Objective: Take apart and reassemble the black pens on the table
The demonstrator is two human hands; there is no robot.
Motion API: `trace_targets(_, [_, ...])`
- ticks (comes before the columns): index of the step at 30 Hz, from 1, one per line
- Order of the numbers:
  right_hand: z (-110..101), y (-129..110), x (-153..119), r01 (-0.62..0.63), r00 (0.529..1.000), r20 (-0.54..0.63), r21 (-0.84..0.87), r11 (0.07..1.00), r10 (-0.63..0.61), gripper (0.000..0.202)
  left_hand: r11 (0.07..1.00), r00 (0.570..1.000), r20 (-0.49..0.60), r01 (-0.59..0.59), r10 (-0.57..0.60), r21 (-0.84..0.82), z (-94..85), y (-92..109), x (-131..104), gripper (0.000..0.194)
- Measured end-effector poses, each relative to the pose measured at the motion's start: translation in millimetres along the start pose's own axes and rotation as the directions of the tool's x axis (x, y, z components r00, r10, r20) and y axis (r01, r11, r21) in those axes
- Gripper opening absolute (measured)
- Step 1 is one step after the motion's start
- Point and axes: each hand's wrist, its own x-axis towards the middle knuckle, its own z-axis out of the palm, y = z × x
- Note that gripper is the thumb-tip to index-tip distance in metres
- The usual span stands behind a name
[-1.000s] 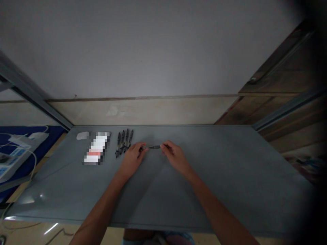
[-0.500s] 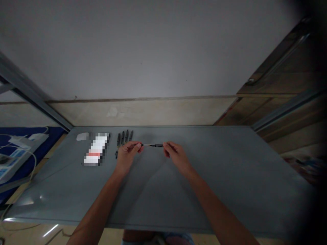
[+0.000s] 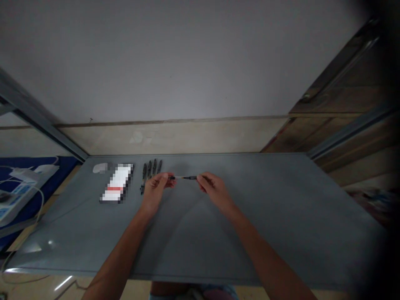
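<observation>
Head | pen (image 3: 184,178) | long axis crosswise | thick dark section (image 3: 191,178) toward right hand (image 3: 214,188)

Left forearm (image 3: 125,246) and right forearm (image 3: 265,250) seen bare, widened toward the elbow, narrowed at the wrist. Left hand (image 3: 152,193) and right hand (image 3: 217,191) likewise bare; fingers (image 3: 204,182) slim, nails too small to be made out. At the lower edge a garment (image 3: 223,288) is partly shown: pale blue, dull pink area beside it; cut and pattern blurred by shadow.
</observation>
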Motion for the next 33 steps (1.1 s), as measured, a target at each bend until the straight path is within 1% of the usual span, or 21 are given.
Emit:
trace_targets(3, [2, 3, 0, 0.031, 1.000, -0.001, 0.038, 0.999, -0.031, 0.028, 0.984, 0.993, 0.015, 0.115, -0.114, -0.136, -0.2, -3, 1, 0.036])
trace_targets(5, [4, 6, 0, 0.034, 0.999, -0.008, 0.039, 0.999, -0.034, 0.026, 0.951, 0.982, 0.024, 0.190, -0.190, -0.245, 0.3, -5, 2, 0.034])
trace_targets(7, [6, 7, -1, 0.026, 1.000, -0.014, 0.023, 0.999, -0.026, 0.026, 0.916, 0.973, 0.017, 0.223, -0.231, -0.333, 1.4, -8, 2, 0.032])
trace_targets(9, [8, 8, -1, 0.016, 1.000, -0.016, -0.011, 1.000, -0.016, 0.028, 0.905, 0.974, 0.001, 0.211, -0.227, -0.369, 2.7, -9, 2, 0.029])
trace_targets(12, [11, 7, -3, 0.018, 1.000, -0.005, -0.077, 0.997, -0.019, 0.030, 0.915, 0.981, -0.035, 0.166, -0.192, -0.369, 3.5, -11, 2, 0.027])
trace_targets(16, [19, 7, -7, 0.077, 0.997, 0.027, -0.233, 0.969, -0.072, 0.028, 0.903, 0.975, -0.112, 0.131, -0.192, -0.409, 2.5, -13, 3, 0.025])
trace_targets(19, [25, 7, -9, 0.137, 0.990, 0.087, -0.325, 0.936, -0.115, 0.028, 0.902, 0.966, -0.153, 0.129, -0.208, -0.412, 1.7, -14, 4, 0.027])
trace_targets(22, [29, 6, -13, 0.189, 0.979, 0.144, -0.349, 0.918, -0.147, 0.031, 0.905, 0.962, -0.193, 0.100, -0.195, -0.415, 1.8, -14, 4, 0.028])
trace_targets(24, [32, 5, -15, 0.209, 0.971, 0.181, -0.345, 0.915, -0.154, 0.037, 0.899, 0.963, -0.190, 0.094, -0.191, -0.427, 2.1, -13, 4, 0.027])
trace_targets(26, [36, 3, -19, 0.193, 0.968, 0.212, -0.306, 0.932, -0.131, 0.042, 0.893, 0.969, -0.158, 0.104, -0.191, -0.438, 2.2, -12, 4, 0.027])
trace_targets(27, [38, 2, -20, 0.166, 0.969, 0.225, -0.269, 0.949, -0.106, 0.044, 0.890, 0.972, -0.144, 0.105, -0.186, -0.444, 2.2, -11, 3, 0.027])
trace_targets(29, [41, 1, -23, 0.077, 0.966, 0.256, -0.169, 0.983, -0.032, 0.048, 0.887, 0.977, -0.124, 0.101, -0.175, -0.451, 1.9, -9, 3, 0.026])
trace_targets(31, [44, 2, -24, -0.014, 0.955, 0.295, -0.077, 0.997, 0.036, 0.054, 0.889, 0.978, -0.123, 0.096, -0.168, -0.447, 1.3, -8, 3, 0.026])
trace_targets(33, [45, 5, -23, -0.064, 0.952, 0.300, -0.015, 0.998, 0.065, 0.055, 0.896, 0.977, -0.139, 0.088, -0.164, -0.435, 0.6, -7, 3, 0.026])
